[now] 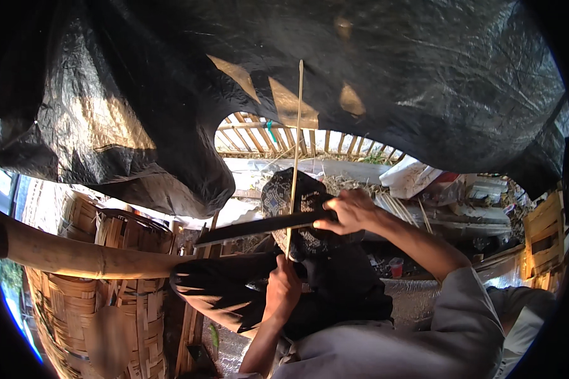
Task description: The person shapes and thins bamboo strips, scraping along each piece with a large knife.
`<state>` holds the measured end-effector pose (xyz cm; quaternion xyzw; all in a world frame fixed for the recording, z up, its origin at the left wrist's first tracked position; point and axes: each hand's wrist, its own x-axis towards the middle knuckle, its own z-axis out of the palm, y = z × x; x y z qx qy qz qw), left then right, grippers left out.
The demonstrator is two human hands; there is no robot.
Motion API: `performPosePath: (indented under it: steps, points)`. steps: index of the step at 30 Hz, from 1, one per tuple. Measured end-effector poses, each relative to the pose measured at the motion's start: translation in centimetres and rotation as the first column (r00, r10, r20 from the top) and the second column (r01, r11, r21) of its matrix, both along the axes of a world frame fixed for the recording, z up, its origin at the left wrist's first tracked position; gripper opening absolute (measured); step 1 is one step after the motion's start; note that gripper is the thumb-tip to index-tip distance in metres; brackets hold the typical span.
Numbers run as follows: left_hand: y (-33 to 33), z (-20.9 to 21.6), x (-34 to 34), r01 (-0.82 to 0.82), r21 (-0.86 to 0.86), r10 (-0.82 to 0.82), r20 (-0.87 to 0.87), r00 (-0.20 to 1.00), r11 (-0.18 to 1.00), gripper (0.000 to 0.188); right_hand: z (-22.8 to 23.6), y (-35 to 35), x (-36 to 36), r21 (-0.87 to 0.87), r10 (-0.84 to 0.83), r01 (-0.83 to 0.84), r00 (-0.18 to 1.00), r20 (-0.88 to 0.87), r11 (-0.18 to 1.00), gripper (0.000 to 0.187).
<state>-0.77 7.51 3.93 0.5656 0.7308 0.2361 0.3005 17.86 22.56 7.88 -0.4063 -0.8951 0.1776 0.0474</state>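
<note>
My left hand (283, 287) is closed around the lower end of a long, thin bamboo strip (296, 148). The strip points up and away from me, almost upright in the picture. In my right hand (351, 212) is the handle end of a machete (250, 230), its long dark blade reaching left across the strip just above my left fist. Whether the edge touches the strip or only passes over it, I cannot tell. Behind the crossing point lies a dark patterned cloth (277, 189), over or beside my dark-clothed legs.
A black plastic sheet (423, 69) hangs low overhead. To the left, a thick bamboo pole (95, 258) runs toward my knee above tall woven bamboo baskets (63, 309). Beyond are a slatted bamboo fence (246, 136) and scattered debris. A red cup (396, 266) and a wooden crate (542, 230) are at right.
</note>
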Motion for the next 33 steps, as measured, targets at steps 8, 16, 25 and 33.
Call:
performPosePath:
  steps: [8,16,25,33]
  points:
    - [0.2,1.3,0.6,0.053,0.088,-0.043,-0.122,0.992,0.995,0.011,-3.6,-0.9,0.4,0.055,-0.138,0.146,0.982,-0.131,0.988,0.057]
    - [-5.9,2.2,-0.8,0.175,0.194,-0.131,-0.218,0.967,0.965,0.012,-3.7,5.2,5.6,-0.314,-0.644,0.58,0.749,-0.156,0.751,0.076]
    - [-7.4,3.3,-1.8,0.002,0.169,-0.013,0.064,0.998,0.986,0.022,-10.2,-5.9,7.6,-0.532,-0.818,0.622,0.462,-0.343,0.574,0.071]
    - [-6.1,1.0,-2.0,-0.028,-0.088,0.059,0.372,0.926,0.996,0.03,-9.8,-13.1,8.5,-0.846,-0.947,0.43,0.084,-0.31,0.315,0.055]
